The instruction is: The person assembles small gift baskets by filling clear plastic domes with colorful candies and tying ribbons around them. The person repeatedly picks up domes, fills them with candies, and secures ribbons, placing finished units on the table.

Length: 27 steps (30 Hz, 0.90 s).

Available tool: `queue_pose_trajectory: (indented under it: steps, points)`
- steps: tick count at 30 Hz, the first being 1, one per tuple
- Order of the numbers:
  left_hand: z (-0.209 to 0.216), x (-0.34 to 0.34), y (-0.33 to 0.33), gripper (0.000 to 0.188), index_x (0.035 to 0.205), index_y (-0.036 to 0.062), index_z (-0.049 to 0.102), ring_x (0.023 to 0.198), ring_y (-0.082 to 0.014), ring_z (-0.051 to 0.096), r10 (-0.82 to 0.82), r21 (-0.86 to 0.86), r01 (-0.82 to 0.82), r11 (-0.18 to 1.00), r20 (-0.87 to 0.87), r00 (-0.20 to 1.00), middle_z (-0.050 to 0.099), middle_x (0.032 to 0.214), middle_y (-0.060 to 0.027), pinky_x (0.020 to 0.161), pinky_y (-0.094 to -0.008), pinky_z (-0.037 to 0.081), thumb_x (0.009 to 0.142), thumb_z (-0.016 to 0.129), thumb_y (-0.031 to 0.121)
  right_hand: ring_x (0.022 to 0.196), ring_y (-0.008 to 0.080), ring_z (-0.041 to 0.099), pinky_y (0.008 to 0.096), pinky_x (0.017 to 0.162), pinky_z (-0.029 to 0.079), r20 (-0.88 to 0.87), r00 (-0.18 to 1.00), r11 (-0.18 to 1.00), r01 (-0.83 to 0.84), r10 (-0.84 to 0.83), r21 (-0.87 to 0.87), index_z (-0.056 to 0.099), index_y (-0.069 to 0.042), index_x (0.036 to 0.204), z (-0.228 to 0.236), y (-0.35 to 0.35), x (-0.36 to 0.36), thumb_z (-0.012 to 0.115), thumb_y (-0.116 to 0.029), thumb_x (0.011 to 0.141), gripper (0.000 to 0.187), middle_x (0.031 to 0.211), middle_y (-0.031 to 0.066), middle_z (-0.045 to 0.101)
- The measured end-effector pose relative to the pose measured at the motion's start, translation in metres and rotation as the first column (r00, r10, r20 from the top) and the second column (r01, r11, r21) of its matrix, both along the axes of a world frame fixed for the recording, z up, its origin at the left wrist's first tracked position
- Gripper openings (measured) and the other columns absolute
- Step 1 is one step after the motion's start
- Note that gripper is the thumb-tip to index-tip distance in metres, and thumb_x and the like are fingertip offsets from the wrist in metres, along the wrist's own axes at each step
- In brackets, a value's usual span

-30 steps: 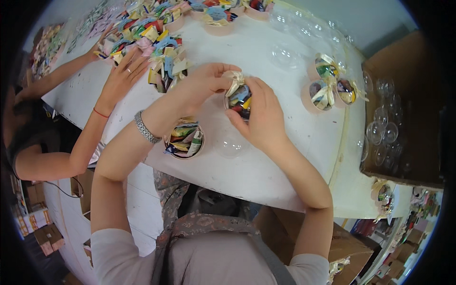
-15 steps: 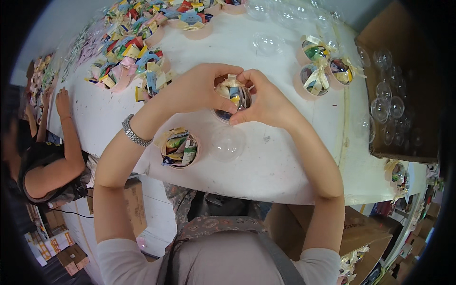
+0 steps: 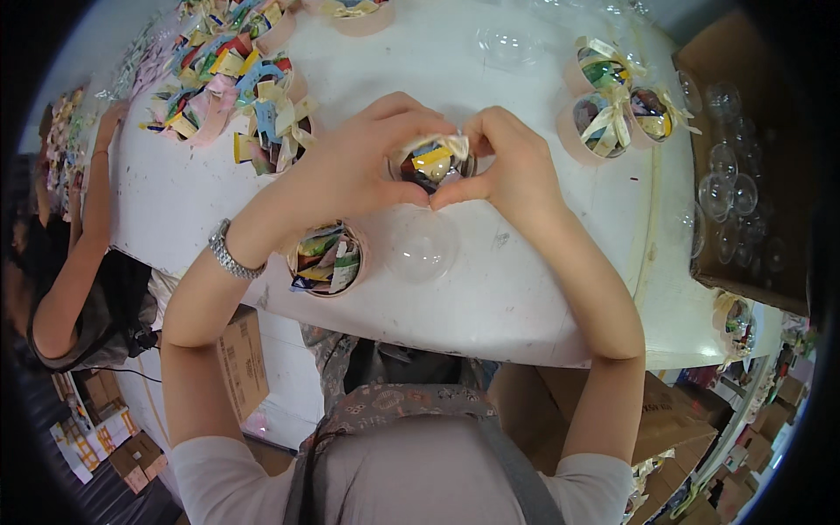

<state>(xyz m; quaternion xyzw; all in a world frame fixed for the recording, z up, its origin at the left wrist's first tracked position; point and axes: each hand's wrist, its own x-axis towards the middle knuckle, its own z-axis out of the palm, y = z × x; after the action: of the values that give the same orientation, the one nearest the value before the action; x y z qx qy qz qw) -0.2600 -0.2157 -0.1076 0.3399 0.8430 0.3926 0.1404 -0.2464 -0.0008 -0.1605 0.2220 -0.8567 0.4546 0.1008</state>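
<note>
Between my two hands stands a round tub of small wrapped snacks under a clear dome lid, with a cream ribbon at its far side. My left hand curves round the tub's left side, and my right hand round its right. Both thumbs meet at the near rim. The tub's wall is mostly hidden by my fingers. Just nearer and to the left sits an uncovered pink tub filled with wrapped snacks. Beside it a loose clear dome lies on the white table.
Several filled pink tubs crowd the far left. Three lidded, ribboned tubs stand at right, near a cardboard box of clear domes. More domes lie at the back. Another person's arm reaches over the table at left.
The view has shifted slightly. My hands have moved round the tub's rim, with the right fingers further from the left ones at the far side. The lidded tub stays between them.
</note>
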Motion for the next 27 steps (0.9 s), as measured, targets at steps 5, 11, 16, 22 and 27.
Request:
queue_pose_trajectory:
  steps: [5,11,16,22,27]
  points:
    - [-0.01,-0.001,-0.006,0.066,0.129,0.0096,0.058,0.125,-0.0256,0.051,-0.092,-0.031,0.088,0.996,-0.202,0.975,0.051,0.137,-0.0071,0.099,-0.0352,0.048,0.068,0.082,0.008,0.074,0.0235,0.057,0.0358,0.064,0.048,0.054,0.998,0.999,-0.024,0.026,-0.036,0.052,-0.005,0.083,-0.004,0.002,0.003,0.093,-0.03,0.049,0.059,0.085,0.0065,0.056]
    - [-0.03,-0.002,-0.012,0.092,0.142,0.0064,0.041,0.125,-0.0234,0.052,0.091,0.132,-0.093,0.987,0.027,0.996,0.054,0.136,-0.0099,0.102,-0.0373,0.045,0.064,0.087,0.014,0.106,0.0298,0.055,0.0375,0.09,0.048,-0.052,0.991,0.992,-0.126,0.124,-0.03,0.059,-0.003,0.114,0.001,0.002,0.0,0.092,-0.021,0.054,0.07,0.109,0.0121,0.059]
    - [-0.039,-0.005,-0.014,0.093,0.143,0.0025,0.038,0.126,-0.0235,0.052,0.053,0.038,-0.058,0.998,0.116,0.992,0.053,0.136,-0.0121,0.103,-0.0356,0.044,0.065,0.088,0.015,0.111,0.0317,0.053,0.0386,0.093,0.047,-0.016,0.988,0.988,-0.153,0.153,-0.01,0.057,-0.001,0.118,-0.001,-0.003,0.0,0.09,-0.022,0.056,0.073,0.114,0.0138,0.06]
    - [-0.045,-0.006,-0.016,0.091,0.142,0.0029,0.04,0.122,-0.0282,0.054,0.028,0.074,-0.036,0.997,0.11,0.994,0.055,0.133,-0.0163,0.1,-0.0355,0.046,0.066,0.086,0.02,0.113,0.0305,0.054,0.0377,0.093,0.048,-0.064,0.978,0.98,-0.198,0.199,0.015,0.055,0.0,0.122,-0.009,0.0,-0.001,0.087,-0.022,0.06,0.073,0.12,0.0141,0.056]
    - [-0.044,-0.009,-0.018,0.088,0.141,0.0023,0.042,0.125,-0.0286,0.052,0.028,0.095,-0.043,0.995,0.155,0.988,0.055,0.133,-0.0168,0.102,-0.0347,0.044,0.067,0.085,0.022,0.116,0.0314,0.054,0.0373,0.095,0.048,0.008,0.984,0.984,-0.176,0.176,-0.04,0.052,-0.001,0.128,-0.006,-0.001,0.001,0.085,-0.018,0.064,0.075,0.129,0.0143,0.049]
